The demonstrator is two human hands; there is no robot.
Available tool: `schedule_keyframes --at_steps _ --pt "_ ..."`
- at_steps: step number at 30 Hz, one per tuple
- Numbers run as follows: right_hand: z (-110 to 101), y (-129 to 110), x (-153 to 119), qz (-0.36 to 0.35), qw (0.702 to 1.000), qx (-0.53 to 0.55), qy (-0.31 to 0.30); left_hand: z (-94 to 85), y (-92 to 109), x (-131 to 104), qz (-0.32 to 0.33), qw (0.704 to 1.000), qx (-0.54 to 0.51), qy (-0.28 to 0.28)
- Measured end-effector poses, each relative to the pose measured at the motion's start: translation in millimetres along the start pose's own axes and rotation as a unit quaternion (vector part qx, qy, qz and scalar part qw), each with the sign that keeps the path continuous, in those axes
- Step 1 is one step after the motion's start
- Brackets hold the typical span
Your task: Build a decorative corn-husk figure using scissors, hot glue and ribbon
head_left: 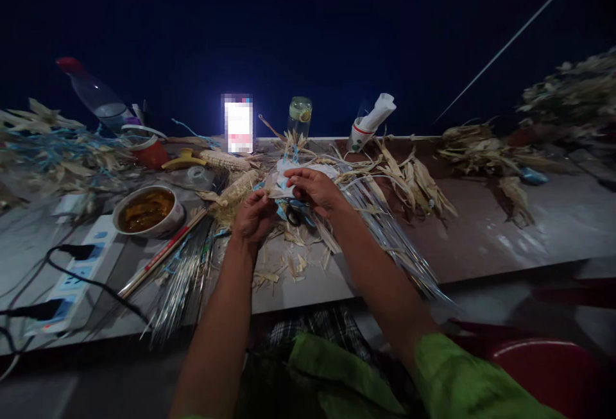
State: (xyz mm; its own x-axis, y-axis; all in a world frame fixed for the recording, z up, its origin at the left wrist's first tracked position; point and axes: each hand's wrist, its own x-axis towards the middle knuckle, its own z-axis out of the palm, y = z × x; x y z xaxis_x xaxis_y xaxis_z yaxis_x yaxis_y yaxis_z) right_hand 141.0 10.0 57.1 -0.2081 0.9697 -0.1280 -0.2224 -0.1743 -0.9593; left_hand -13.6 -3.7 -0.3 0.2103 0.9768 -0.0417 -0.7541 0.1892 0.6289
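Observation:
My left hand [253, 215] pinches the left end of a pale strip of corn husk [275, 192] above the middle of the table. Just to its right, my right hand [315, 189] has its fingers bent together near the strip's other end; what sits between its fingertips is too small to make out. Behind the hands lies a crumpled white plastic bag [312, 167]. Dark-handled scissors [293, 215] rest below my right hand. Small husk scraps [294, 266] are scattered nearer the front edge.
A bowl of brown liquid [147, 211] and a power strip [79, 278] sit at left. Bundles of thin wires [185, 284] lie on both sides. A lit screen [239, 125], a jar [301, 111] and a cup with rolled paper [360, 134] stand behind.

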Motion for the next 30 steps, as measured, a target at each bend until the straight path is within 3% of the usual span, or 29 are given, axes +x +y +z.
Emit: schedule_keyframes --at_steps 5,9,12,19,25,30 --pt "-31 5 4 -0.049 0.977 -0.181 0.098 -3.0 -1 3 -0.004 0.999 0.010 0.045" --pt "-52 12 7 -0.089 0.899 -0.391 0.178 -5.3 -3 4 0.005 0.999 0.016 0.049" --pt "-58 17 6 -0.081 0.851 -0.485 0.185 -7.0 -3 5 0.007 1.000 0.010 0.029" --pt "-73 23 5 -0.039 0.776 -0.599 0.193 -9.3 -3 8 0.018 0.999 0.001 0.049" --pt "-98 11 11 0.003 0.751 -0.619 0.230 -12.8 -3 10 0.029 0.998 -0.013 0.046" --pt "-94 17 8 -0.010 0.760 -0.631 0.155 -14.3 -3 9 0.027 0.999 -0.014 0.045"
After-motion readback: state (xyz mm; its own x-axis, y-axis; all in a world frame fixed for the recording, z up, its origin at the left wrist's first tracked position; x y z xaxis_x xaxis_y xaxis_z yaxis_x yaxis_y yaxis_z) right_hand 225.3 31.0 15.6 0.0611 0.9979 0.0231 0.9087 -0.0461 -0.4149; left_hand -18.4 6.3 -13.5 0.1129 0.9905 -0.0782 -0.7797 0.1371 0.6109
